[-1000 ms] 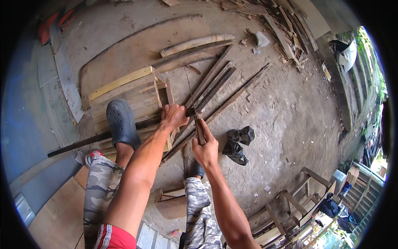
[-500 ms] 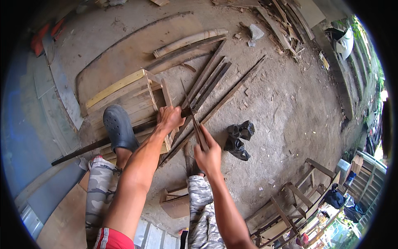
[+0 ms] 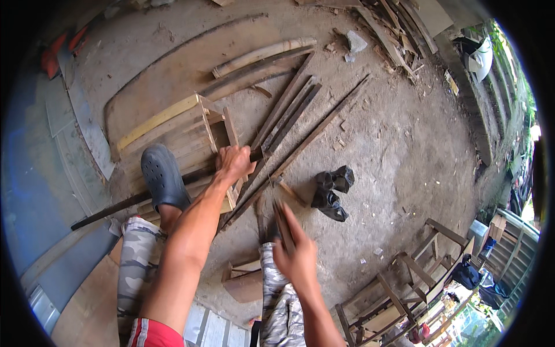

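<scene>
My left hand [image 3: 233, 163] is closed around a dark wooden strip [image 3: 130, 201], near its right end. The strip lies across a low crate-like frame of pale boards [image 3: 165, 136]. My foot, in a dark grey clog [image 3: 162, 173], presses on the strip and boards. In my right hand [image 3: 296, 254] is a handsaw [image 3: 283, 222], seen nearly edge-on and smeared by motion. Its thin blade points up toward the strip's end, just right of my left hand. Whether the blade touches the wood I cannot tell.
Long dark strips [image 3: 292, 115] lie on the ground beyond my hands. A short wood piece [image 3: 293, 194] and a black plastic bag [image 3: 330, 196] are to the right. Scrap wood [image 3: 399, 34] is piled at the far right; a wooden frame [image 3: 404, 277] stands lower right.
My right hand has drawn the saw back toward me, down the picture. A short wood piece now shows where that hand was. My left hand stays on the strip, nearly unmoved.
</scene>
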`<state>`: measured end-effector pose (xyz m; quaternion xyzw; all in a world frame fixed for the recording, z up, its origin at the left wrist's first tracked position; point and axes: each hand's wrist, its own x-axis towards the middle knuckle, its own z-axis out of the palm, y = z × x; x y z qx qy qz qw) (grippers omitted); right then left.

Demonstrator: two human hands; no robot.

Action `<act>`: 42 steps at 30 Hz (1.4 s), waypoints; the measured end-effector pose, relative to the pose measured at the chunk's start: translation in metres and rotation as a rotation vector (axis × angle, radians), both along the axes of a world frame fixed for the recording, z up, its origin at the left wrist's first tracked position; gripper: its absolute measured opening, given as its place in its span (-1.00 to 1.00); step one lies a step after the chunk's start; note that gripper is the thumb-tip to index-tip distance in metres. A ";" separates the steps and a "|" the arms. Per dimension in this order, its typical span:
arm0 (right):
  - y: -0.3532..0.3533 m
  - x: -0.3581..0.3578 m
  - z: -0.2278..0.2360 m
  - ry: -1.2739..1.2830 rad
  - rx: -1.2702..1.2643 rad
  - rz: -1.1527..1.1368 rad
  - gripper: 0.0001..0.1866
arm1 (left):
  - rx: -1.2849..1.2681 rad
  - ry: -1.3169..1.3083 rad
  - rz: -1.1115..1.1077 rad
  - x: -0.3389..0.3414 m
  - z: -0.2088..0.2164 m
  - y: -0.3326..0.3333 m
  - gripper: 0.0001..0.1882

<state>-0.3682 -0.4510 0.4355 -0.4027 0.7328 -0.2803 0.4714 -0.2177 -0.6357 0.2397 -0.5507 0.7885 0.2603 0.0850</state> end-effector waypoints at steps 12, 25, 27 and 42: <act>0.013 0.000 0.044 -0.072 0.087 0.034 -0.23 | -0.067 0.038 -0.032 0.003 -0.010 0.004 -0.74; -0.052 0.014 -0.069 0.010 0.014 0.001 -0.28 | 0.028 -0.018 -0.046 0.003 -0.002 0.004 -0.69; -0.033 0.016 -0.020 -0.036 0.073 -0.013 -0.28 | 0.237 -0.124 -0.040 0.002 -0.020 -0.008 -0.69; -0.082 0.018 -0.070 0.005 0.060 0.011 -0.32 | 0.069 -0.016 -0.015 0.003 0.004 0.001 -0.71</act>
